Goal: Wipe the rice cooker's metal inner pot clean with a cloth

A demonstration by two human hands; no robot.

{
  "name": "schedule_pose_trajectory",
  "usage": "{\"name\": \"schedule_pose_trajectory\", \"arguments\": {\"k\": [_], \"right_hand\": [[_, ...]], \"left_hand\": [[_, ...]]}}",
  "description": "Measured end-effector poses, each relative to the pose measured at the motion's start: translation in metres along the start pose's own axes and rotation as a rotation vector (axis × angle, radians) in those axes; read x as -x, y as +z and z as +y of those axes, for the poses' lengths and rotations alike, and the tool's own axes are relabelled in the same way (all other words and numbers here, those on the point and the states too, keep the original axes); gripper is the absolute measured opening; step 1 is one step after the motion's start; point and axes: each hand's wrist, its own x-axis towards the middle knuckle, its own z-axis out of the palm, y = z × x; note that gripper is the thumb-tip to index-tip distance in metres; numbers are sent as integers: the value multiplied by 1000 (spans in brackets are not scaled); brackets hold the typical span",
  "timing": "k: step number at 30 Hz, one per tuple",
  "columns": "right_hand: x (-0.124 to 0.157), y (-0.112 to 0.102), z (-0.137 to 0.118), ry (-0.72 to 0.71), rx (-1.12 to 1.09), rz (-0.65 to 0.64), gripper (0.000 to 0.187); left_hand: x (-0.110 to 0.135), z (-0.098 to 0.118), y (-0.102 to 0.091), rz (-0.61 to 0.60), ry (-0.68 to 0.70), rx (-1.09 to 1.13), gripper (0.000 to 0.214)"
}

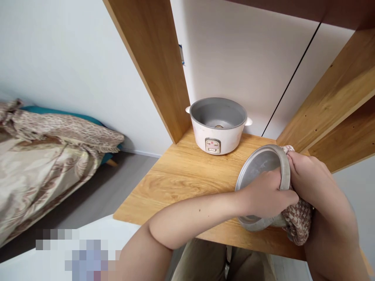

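A grey metal inner pot (249, 171) is tilted on its side over the front right of the wooden shelf, its mouth turned to the left. My left hand (268, 193) grips its rim, fingers inside and thumb over the outer edge. Closed on a brown and white knitted cloth (297, 218), my right hand (310, 175) presses against the pot's outer side. Part of the cloth hangs below that hand, and the right fingertips are hidden. Farther back stands a white rice cooker (217, 134) without a lid, its grey inside showing.
The wooden shelf (152, 187) carries the cooker and ends at a front edge by my legs. Upright wooden panels (152, 50) flank it on both sides. A seat covered with a patterned cloth (52, 156) stands on the floor at left. Something pixelated lies at lower left.
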Motion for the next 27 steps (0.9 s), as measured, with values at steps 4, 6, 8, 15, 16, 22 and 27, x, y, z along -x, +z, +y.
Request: {"name": "schedule_pose_trajectory", "arguments": {"k": [4, 6, 8, 15, 16, 22, 27], "right_hand": [[-6, -1, 2, 63, -108, -10, 39], [-12, -2, 5, 96, -177, -35, 42], [-14, -3, 8, 100, -217, -54, 43], [-1, 1, 4, 27, -47, -1, 33], [0, 2, 4, 26, -39, 8, 33], [-13, 0, 6, 87, -194, -16, 42], [-10, -1, 8, 65, -137, -26, 38]], "left_hand": [[1, 2, 1, 2, 77, 47, 22], [2, 3, 1, -13, 85, 43, 22], [2, 4, 1, -23, 59, 25, 18], [-1, -2, 0, -8, 1, 18, 9], [-2, -3, 0, -7, 0, 20, 8], [0, 1, 1, 4, 48, 30, 17], [2, 4, 0, -8, 28, -14, 15]]}}
